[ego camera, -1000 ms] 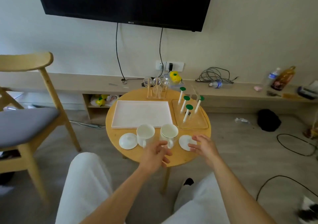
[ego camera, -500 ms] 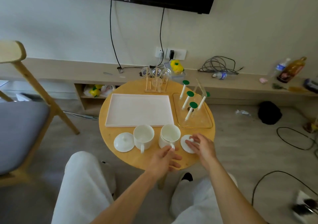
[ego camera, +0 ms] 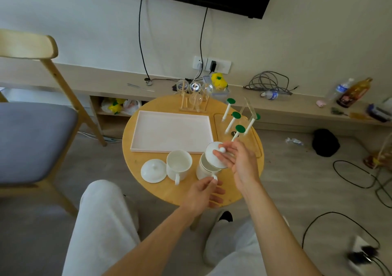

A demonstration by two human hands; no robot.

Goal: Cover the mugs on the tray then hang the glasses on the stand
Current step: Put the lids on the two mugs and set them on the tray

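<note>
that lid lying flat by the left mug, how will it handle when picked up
The lid looks like glazed white ceramic, so probably rigid, slippery and chip-prone. Its small top knob likely gives the surest pinch. Lying flat on the table, it seems unlikely to roll.

Right hand (ego camera: 237, 161): formerly flat on the table over the right lid (ego camera: 216, 156); now raised, holding that lid tilted above the right mug (ego camera: 206, 169). Left hand (ego camera: 203, 195): formerly just short of the mug; now pinching its handle.
</note>
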